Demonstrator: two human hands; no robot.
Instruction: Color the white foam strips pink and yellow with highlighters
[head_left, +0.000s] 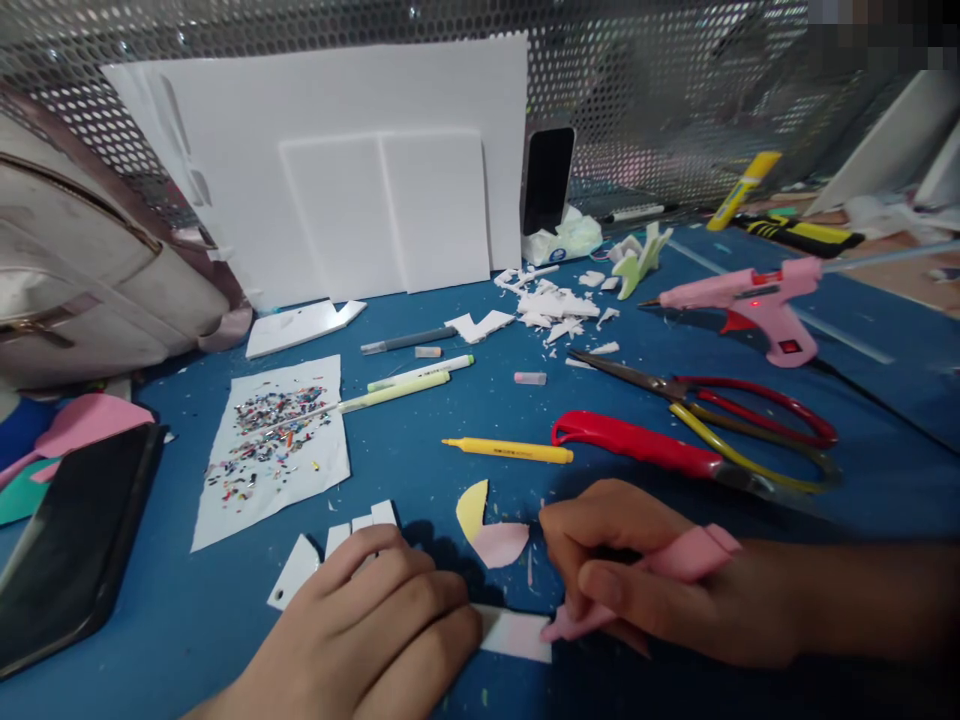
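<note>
Closest to me, a strip (517, 634) of white board lies on the blue bench (401, 455), one patch of it tinted pink. The left hand (390, 620) rests palm down over its far-left part, fingers side by side; the thumb is out of sight, so I cannot tell whether it pinches or only presses. The right hand (637, 570) is closed round a pink marker (701, 558), its tip at the strip's right end. I take the step in hand to be colouring the strip pink, perhaps partway through. The next stroke would call for a steady left hand and a light touch along that edge, where the tip could slip onto the bench.

Just beyond the hands sits a yellow-and-pink cut-out (502, 545) (a sign, maybe, that other pieces get the same treatment), with small white pieces (300, 570) by the left knuckles. Past those lie a yellow pen (517, 451), a red-handled tool (637, 443) and scissors (637, 377), then a paper (334, 470) strewn with bright bits (281, 430). Farther off are white scraps (559, 305) and a pink glue gun (750, 298), its light glowing red. At the back, a large white board (225, 120) stands upright.
</note>
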